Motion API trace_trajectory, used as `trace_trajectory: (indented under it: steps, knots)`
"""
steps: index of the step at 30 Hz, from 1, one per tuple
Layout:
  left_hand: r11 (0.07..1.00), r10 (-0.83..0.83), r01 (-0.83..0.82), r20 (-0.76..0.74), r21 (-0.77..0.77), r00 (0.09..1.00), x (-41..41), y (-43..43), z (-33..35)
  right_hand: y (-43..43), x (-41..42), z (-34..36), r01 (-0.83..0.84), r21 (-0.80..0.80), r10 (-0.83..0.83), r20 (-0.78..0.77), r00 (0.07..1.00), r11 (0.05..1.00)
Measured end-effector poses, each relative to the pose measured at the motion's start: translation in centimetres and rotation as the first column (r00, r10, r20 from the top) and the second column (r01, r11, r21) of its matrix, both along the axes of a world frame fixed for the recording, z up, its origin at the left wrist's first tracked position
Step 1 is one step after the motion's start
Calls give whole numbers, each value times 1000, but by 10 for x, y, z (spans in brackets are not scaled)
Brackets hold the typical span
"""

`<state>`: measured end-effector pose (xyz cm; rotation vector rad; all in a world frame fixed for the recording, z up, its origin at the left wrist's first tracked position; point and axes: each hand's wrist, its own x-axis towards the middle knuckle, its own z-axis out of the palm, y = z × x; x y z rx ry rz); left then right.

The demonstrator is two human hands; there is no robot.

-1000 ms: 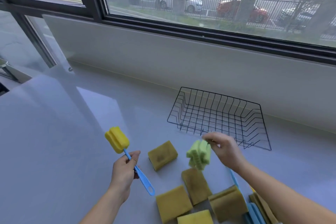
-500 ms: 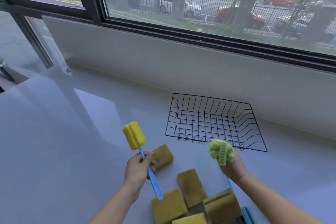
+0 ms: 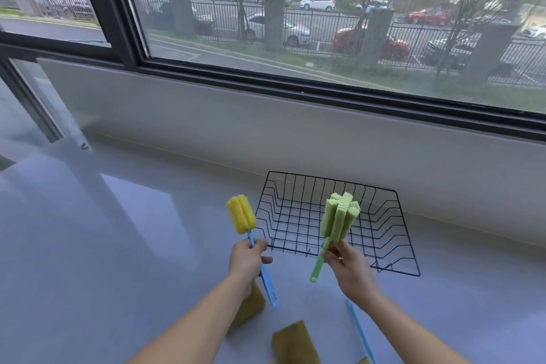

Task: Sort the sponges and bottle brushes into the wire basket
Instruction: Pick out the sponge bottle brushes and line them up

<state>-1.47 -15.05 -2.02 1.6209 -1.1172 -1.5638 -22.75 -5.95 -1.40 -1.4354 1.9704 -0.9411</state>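
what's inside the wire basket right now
Nothing shows inside the basket: only its bare wire floor with the counter beneath. The green brush, held up by the right hand, covers a patch of the floor, so that spot cannot be checked.

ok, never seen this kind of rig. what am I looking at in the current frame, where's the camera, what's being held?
There is no machine here: these are a person's two bare hands, filmed by one wide-angle camera worn on the head, looking forward and down. The left hand grips the blue handle of a yellow foam-headed bottle brush. The right hand grips a pale green foam-headed bottle brush by its green handle. Both heads point up. Beyond them a black wire basket sits on the glossy grey counter, with nothing visible inside. Near the bottom edge lie yellow-brown rectangular sponges and another blue plastic handle.
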Motion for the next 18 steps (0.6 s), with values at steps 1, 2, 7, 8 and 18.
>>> trace_trajectory:
  steps: [1,2,7,8,18]
  knots:
    - [1000,5,-5,12,-9,1000,0,-7,0,-4,2,1,-13,1,13,2,1000,1000]
    - [1000,9,-9,22,-19,1000,1,-15,0,-7,4,1,-27,12,27,-6,1000,1000]
    - [1000,2,-2,17,-28,1000,2,-50,1,-27,12,3,-10,39,11,-23,1000,999]
    - [1000,5,-4,16,-23,1000,2,-52,0,-30,13,3,6,46,-5,-30,1000,999]
    - [998,-48,48,-9,-46,999,17,-45,-7,-32,25,9,109,46,-109,-8,994,993]
